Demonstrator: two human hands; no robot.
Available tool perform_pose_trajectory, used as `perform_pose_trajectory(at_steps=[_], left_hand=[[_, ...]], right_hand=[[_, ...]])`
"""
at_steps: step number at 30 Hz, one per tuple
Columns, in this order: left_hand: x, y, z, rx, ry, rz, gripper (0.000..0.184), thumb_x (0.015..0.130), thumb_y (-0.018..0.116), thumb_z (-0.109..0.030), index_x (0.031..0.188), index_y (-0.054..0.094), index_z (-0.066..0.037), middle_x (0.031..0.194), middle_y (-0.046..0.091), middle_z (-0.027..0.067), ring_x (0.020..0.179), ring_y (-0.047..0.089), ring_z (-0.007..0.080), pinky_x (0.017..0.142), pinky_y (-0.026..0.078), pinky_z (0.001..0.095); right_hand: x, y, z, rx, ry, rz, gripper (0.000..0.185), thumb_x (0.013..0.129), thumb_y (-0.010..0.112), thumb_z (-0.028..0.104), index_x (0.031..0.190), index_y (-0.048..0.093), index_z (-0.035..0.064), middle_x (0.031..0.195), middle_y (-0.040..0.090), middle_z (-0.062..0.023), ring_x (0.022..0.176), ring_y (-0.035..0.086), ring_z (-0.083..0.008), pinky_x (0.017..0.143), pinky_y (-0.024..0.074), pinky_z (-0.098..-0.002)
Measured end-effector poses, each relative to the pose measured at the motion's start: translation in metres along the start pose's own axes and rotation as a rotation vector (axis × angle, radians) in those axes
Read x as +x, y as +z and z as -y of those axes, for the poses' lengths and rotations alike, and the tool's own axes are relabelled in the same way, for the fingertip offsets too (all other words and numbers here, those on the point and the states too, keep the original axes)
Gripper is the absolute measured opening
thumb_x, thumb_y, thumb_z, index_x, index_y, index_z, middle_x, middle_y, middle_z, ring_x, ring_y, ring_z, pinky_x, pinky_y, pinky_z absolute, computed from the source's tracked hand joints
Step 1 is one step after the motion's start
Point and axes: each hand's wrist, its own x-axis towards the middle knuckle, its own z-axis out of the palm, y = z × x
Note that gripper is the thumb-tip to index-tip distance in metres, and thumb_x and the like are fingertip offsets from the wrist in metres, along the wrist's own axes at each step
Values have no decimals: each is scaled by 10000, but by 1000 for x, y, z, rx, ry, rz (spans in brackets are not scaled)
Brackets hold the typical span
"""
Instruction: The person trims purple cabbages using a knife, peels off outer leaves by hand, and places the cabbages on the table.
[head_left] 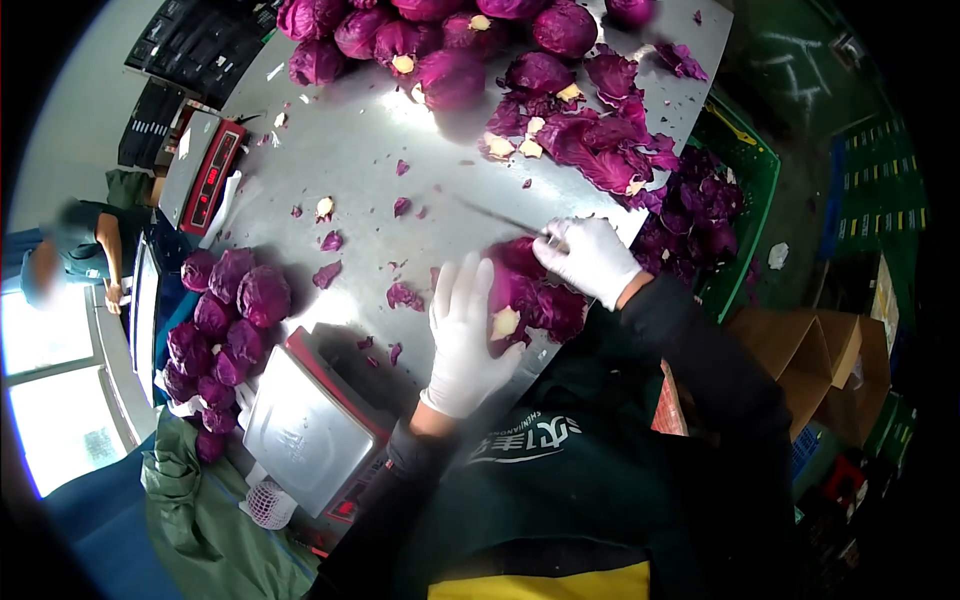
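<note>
In front of me a red cabbage [515, 285] lies at the near edge of the metal table, its pale cut stem towards me and loose outer leaves [557, 312] beside it. My left hand [462, 340], in a white glove, holds the cabbage's left side, fingers stretched along it and thumb near the stem. My gloved right hand [592, 262] is closed round a knife whose handle is mostly hidden; its thin, blurred blade [497, 215] points up and left over the table. Part of the cabbage is covered by my hands.
Whole red cabbages [450, 78] are heaped at the far side, with stripped leaves [600, 140] nearby. More small cabbages [232, 315] lie left, beside a weighing scale [310, 430]. A green crate [765, 190] of leaves stands right. Another person [75, 245] is at far left.
</note>
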Motion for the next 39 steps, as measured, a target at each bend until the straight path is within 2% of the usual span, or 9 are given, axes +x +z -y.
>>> perform_pose_trajectory(at_steps=[6, 10, 14, 19, 22, 26, 29, 34, 39], left_hand=[[-15, -10, 24, -80, -19, -14, 1047, 575, 861, -129, 1481, 342, -47, 1506, 358, 200, 1408, 316, 401, 1165, 261, 487], [-32, -27, 46, -293, -22, 37, 1087, 583, 883, -97, 1490, 287, -43, 1518, 317, 231, 1424, 308, 388, 1171, 265, 468], [-31, -42, 25, -67, -92, -24, 1110, 606, 908, -211, 1489, 264, -15, 1498, 328, 264, 1378, 361, 395, 1135, 299, 475], [-41, -35, 42, 43, -227, -39, 929, 642, 878, -268, 1409, 400, -51, 1397, 436, 210, 1314, 400, 411, 1097, 333, 490], [-46, -45, 47, -9, -292, -45, 903, 628, 893, -269, 1383, 443, -66, 1372, 461, 182, 1283, 432, 357, 1092, 347, 452], [-44, -45, 49, 39, -293, -32, 955, 628, 895, -342, 1394, 407, -46, 1342, 452, 178, 1240, 426, 369, 1069, 351, 463], [-48, -46, 56, -1, -301, 61, 1148, 635, 891, -360, 1504, 223, -17, 1399, 417, 222, 1273, 416, 398, 1064, 350, 482], [-58, -42, 59, -82, -352, 4, 1136, 621, 899, -328, 1492, 244, -7, 1433, 386, 242, 1308, 412, 413, 1091, 346, 483], [-69, -44, 57, -113, -421, -25, 1149, 588, 917, -316, 1479, 264, -2, 1458, 365, 246, 1343, 373, 419, 1110, 333, 479]], right_hand=[[0, 22, 3, 130, 32, 9, 642, 843, 639, 523, 1290, 588, 65, 915, 691, -170, 870, 675, -354, 787, 524, -417], [13, 24, 18, 432, 434, 174, 660, 845, 735, 304, 1354, 489, -38, 983, 674, -133, 874, 654, -210, 796, 513, -313], [6, 38, 52, 549, 317, 163, 536, 859, 716, 259, 1280, 538, -20, 833, 646, -89, 722, 596, -171, 704, 499, -308], [29, 57, 12, 242, 200, -40, 338, 917, 607, 304, 1138, 616, 48, 794, 687, -134, 743, 677, -311, 689, 522, -406], [42, 16, 13, -106, 33, -213, 522, 853, 703, 321, 1267, 563, 38, 1129, 619, -185, 1042, 606, -324, 905, 487, -388], [8, 23, 62, 150, -259, 194, 880, 771, 770, 484, 1484, 372, 156, 1282, 525, -199, 1219, 486, -368, 979, 442, -451], [-7, 43, 79, 152, -231, 375, 713, 808, 708, 516, 1376, 502, 138, 1204, 583, -166, 1120, 571, -322, 910, 487, -420], [-13, 50, 79, 58, -321, 282, 376, 851, 637, 441, 1032, 682, 115, 893, 684, -81, 825, 677, -285, 712, 548, -417], [1, 57, 65, 53, -79, 144, 239, 842, 595, 286, 944, 698, 96, 729, 676, -132, 697, 675, -331, 651, 537, -447]])
